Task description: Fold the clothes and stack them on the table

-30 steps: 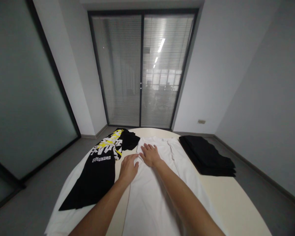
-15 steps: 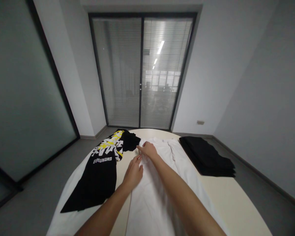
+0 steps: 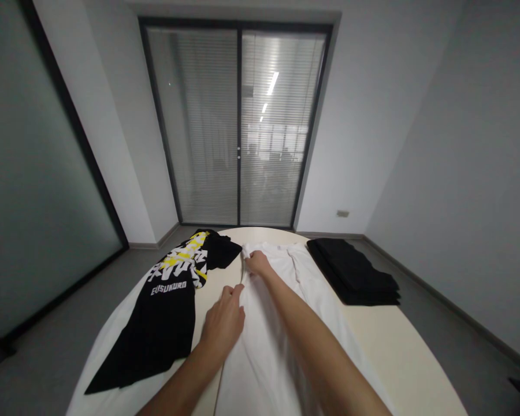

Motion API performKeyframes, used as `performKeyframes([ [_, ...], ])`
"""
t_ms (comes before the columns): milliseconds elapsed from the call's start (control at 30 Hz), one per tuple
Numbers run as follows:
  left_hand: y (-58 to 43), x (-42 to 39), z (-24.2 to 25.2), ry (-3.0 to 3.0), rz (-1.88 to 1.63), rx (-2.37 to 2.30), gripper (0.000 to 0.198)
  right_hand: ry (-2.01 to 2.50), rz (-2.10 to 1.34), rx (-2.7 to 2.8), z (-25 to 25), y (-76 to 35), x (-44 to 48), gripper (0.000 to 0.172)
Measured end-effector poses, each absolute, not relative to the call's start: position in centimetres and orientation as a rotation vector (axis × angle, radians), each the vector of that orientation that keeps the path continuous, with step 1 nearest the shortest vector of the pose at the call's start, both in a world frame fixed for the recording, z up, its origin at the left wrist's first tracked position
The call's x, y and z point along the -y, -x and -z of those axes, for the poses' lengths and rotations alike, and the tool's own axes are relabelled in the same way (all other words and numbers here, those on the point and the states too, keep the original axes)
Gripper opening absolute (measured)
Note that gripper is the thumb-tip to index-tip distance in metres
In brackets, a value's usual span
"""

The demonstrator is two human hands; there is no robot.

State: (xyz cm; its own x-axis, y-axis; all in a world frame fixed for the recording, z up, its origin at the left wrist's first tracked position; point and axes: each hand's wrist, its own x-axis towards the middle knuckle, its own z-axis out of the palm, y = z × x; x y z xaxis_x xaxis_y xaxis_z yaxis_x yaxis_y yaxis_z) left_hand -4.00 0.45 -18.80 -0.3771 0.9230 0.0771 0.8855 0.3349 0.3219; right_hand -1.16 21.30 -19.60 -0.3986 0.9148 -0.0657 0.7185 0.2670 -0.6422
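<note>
A white garment (image 3: pixel 281 300) lies stretched lengthwise on the table, its far end lightly wrinkled. I cannot make out its exact kind. At its far left corner, my right hand (image 3: pixel 257 264) is closed, with the fingers pinching the cloth. Nearer to me along the same left edge, my left hand (image 3: pixel 223 317) is closed, thumb and fingers pinched on the white cloth. My right forearm hides part of the garment's middle.
On the left of the light table (image 3: pixel 407 358) lies a black T-shirt (image 3: pixel 160 323) with a yellow and white print and white lettering. A stack of folded black garments (image 3: pixel 355 274) sits at the right. Beyond the table stand glass doors (image 3: pixel 238 127) with blinds.
My left hand has slid toward me along the garment's left edge, away from my right hand. My right hand stays near the far corner. The view has shifted slightly right.
</note>
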Motion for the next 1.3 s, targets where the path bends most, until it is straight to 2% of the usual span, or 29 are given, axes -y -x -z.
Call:
performKeyframes([
  [100,3.1,0.1,17.8,-1.655,-0.346,-2.45,0.041,1.464,-0.961,2.15,20.2,0.2,-22.3,0.02],
  [200,2.2,0.3,17.2,-1.63,-0.31,-2.377,0.032,1.445,-1.044,2.058,20.6,-0.7,-22.6,0.03],
  [433,0.3,1.0,16.2,-1.687,-0.425,-2.152,0.026,1.373,-1.206,1.93,20.8,-2.4,-22.4,0.049],
  [600,-0.2,2.3,16.2,-1.727,-0.284,-2.053,0.048,1.338,-1.22,1.891,21.0,-3.4,-23.1,0.053],
  [700,0.1,3.0,16.1,-1.763,-0.148,-2.059,0.047,1.319,-1.235,1.885,21.3,-3.9,-23.6,0.052],
  [867,1.3,3.6,14.6,-1.744,-0.267,-1.854,0.043,1.276,-1.273,1.874,21.7,-4.4,-23.5,0.055],
  [933,1.6,3.8,13.9,-1.738,-0.274,-1.759,0.053,1.265,-1.276,1.867,21.9,-4.5,-23.2,0.058],
  [1033,1.8,4.1,13.3,-1.73,-0.249,-1.701,0.081,1.255,-1.269,1.865,22.1,-4.5,-23.0,0.061],
  [1100,1.8,4.2,13.1,-1.717,-0.249,-1.676,0.093,1.246,-1.259,1.866,22.0,-4.6,-23.1,0.062],
  [1167,1.5,4.2,13.0,-1.715,-0.29,-1.671,0.092,1.23,-1.24,1.867,21.9,-4.7,-23.3,0.064],
  [1300,0.6,4.1,13.1,-1.713,-0.427,-1.614,0.074,1.194,-1.17,1.869,21.5,-5.6,-24.1,0.067],
])
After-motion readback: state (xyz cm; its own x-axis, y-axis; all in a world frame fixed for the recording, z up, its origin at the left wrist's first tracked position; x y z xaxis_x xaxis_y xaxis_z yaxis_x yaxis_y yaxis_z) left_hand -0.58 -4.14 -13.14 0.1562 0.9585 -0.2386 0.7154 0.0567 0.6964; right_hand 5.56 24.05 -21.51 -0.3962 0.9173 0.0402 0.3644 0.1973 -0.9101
